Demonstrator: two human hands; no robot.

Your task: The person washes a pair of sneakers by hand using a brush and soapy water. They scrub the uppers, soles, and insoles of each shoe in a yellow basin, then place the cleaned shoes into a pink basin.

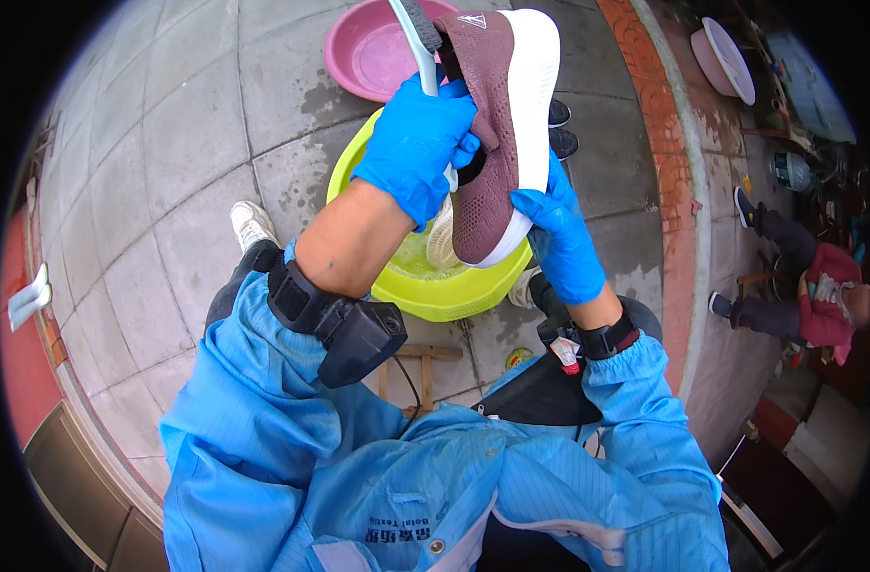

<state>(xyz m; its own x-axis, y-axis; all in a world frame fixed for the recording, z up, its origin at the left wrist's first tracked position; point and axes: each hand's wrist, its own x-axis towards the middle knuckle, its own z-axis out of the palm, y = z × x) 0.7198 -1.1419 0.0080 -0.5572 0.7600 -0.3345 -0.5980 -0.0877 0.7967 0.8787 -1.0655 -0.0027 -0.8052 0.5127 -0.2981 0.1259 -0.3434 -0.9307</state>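
My left hand (420,146), in a blue rubber glove, grips the pale handle of a scrubbing brush (426,61), whose grey bristles are beside the shoe's opening. My right hand (560,229), gloved too, holds a maroon knit sneaker (503,114) by its thick white sole near the lower end. The sneaker is raised on its side over a yellow-green plastic basin (442,304). In the basin's sudsy water lies a light-coloured shoe (443,239), partly hidden by the sneaker.
A pink basin (342,50) stands beyond the green one, with dark shoes (563,143) to its right. A wooden stool (426,357) is below my arms. A seated person (821,300) is far right, near another pink basin (713,68). White boots (31,297) stand at the left.
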